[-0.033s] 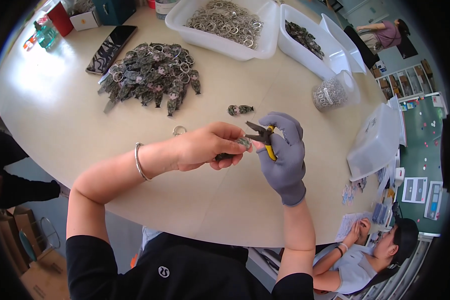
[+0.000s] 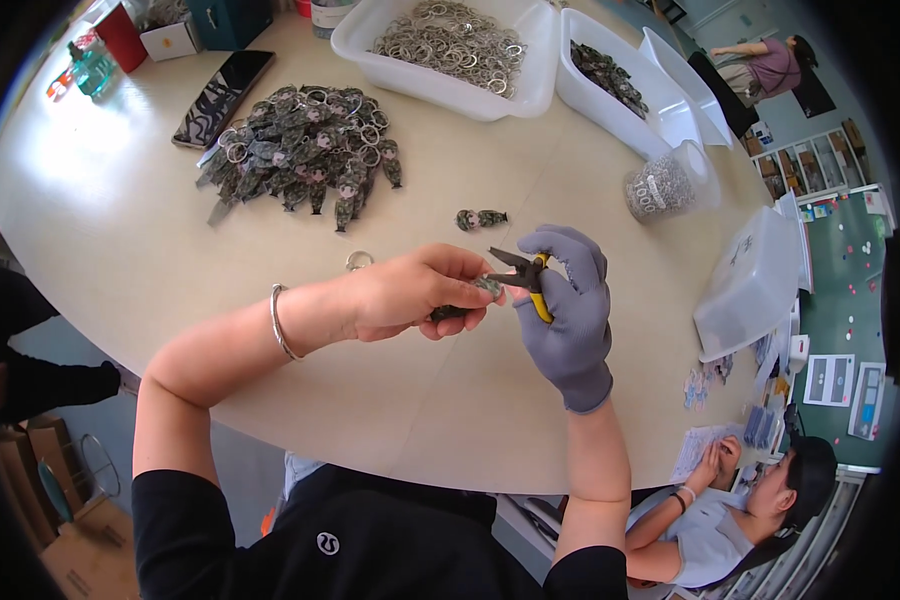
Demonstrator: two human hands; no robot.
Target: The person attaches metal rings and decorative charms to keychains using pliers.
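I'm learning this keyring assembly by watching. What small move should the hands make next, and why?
Probably ease the pliers tips onto the small camouflage charm and grip. The gloved right hand holds them open just beside the charm that the bare left hand pinches, with a loose ring lying nearby on the table.

Our hands meet above the near middle of the round table [image 2: 100, 240], and we place everything else from there.

We hold our left hand [image 2: 410, 295] and right hand [image 2: 570, 310] side by side, the pliers [image 2: 522, 275] in the right one and a small charm [image 2: 465, 308] pinched in the left. Just behind the hands a loose key ring [image 2: 358, 261] and a single figure charm [image 2: 481, 218] lie on the table. Farther behind and to the left sits the heap of figure key chains [image 2: 305, 150], with a phone [image 2: 223, 97] to its left. Behind the hands stand the tub of key rings [image 2: 450, 50] and, to its right, a second tub of charms [image 2: 620, 85]. To the right of the hands we have a jar [image 2: 665, 185].
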